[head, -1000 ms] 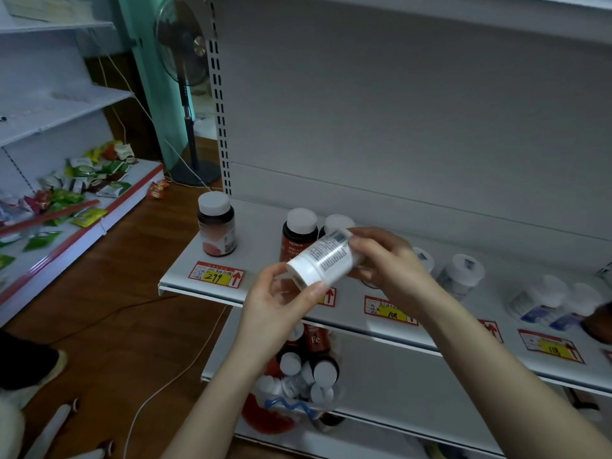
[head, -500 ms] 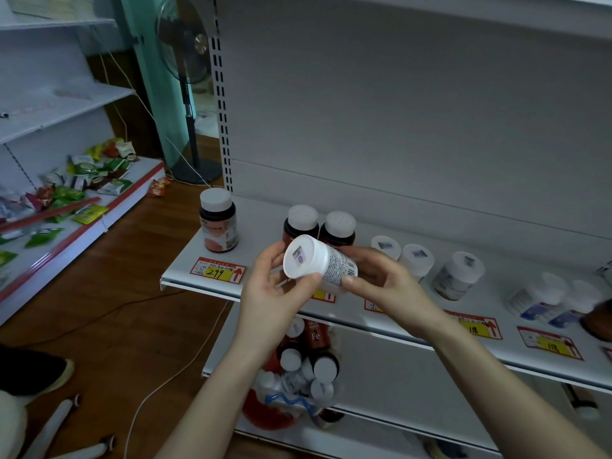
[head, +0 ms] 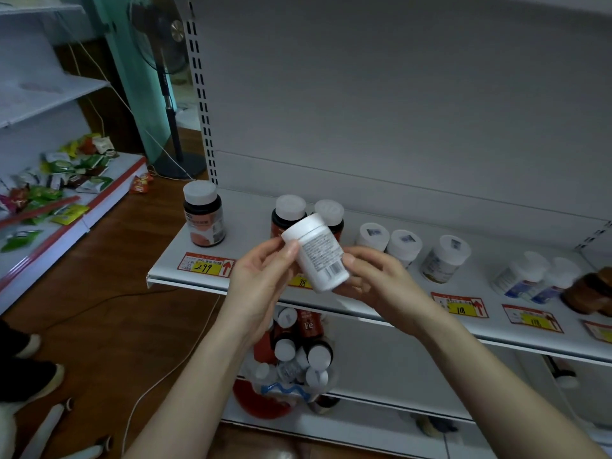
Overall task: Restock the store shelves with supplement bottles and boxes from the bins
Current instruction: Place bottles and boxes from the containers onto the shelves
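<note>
Bottle [head: 319, 256] turned upward between left hand [head: 261, 279], right hand [head: 374, 283].

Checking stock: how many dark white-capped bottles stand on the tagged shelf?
3. The left dark bottle above the 299 tag; middle dark bottle and right dark bottle side by side behind the held white bottle. A brown item at the right edge is unclear.

We hold a white bottle [head: 317, 253] tilted at frame centre, left hand [head: 261, 279] pinching its cap end, right hand [head: 371, 283] gripping its base, above the shelf [head: 251, 207] with upright bottles.
</note>
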{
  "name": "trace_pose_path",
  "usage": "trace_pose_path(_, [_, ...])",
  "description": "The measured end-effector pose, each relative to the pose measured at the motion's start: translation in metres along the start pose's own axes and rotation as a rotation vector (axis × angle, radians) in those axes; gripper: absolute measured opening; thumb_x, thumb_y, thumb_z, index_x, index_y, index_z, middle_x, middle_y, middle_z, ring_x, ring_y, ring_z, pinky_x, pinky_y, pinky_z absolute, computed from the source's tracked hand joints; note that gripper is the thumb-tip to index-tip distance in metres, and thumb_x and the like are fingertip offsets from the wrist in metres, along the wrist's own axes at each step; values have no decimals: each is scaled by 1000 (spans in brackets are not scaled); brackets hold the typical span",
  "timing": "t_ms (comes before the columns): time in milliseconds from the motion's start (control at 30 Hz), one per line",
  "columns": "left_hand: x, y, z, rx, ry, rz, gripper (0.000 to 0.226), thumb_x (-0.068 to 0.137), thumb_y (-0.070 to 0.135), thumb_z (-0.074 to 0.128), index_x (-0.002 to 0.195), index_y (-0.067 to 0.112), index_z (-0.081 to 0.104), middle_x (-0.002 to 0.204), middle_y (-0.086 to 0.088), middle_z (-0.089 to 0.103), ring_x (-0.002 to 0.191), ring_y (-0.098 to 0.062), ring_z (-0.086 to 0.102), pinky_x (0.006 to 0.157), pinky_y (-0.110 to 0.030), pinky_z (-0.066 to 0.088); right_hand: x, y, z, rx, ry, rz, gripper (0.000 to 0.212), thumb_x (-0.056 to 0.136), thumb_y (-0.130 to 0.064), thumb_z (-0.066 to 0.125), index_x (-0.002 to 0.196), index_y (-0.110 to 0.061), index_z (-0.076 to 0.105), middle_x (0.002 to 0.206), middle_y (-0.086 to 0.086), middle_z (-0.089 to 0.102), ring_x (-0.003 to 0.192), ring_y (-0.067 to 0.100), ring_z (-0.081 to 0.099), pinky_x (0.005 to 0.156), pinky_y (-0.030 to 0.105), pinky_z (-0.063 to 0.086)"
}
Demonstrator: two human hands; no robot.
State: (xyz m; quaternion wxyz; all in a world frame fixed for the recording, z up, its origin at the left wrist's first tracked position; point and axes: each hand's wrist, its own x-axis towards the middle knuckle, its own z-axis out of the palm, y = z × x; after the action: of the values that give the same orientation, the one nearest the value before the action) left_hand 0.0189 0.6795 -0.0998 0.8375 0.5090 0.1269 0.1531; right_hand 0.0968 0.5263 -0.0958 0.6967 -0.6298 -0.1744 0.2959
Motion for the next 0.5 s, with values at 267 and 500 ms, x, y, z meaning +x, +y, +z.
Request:
trace_pose_path(267, [0,-6,17,101,-19,-35,21,89,20,54,106,11,63,95,-5,70,89,-14,66,74,-24,55,-17,3,-5,94,54,29,22,90,-22,53,106,-11,62,97,7,70,88,21,67,76,30,56])
trace_pose_path(500, [-3,-13,30,136,15,-34,29,84,16,61,106,-2,56,91,-12,69,78,-15,68,66,-24,57,-41,20,0,-467,300,-278,48,66,-26,80,106,-35,55,111,-7,63,103,9,60,88,23,50])
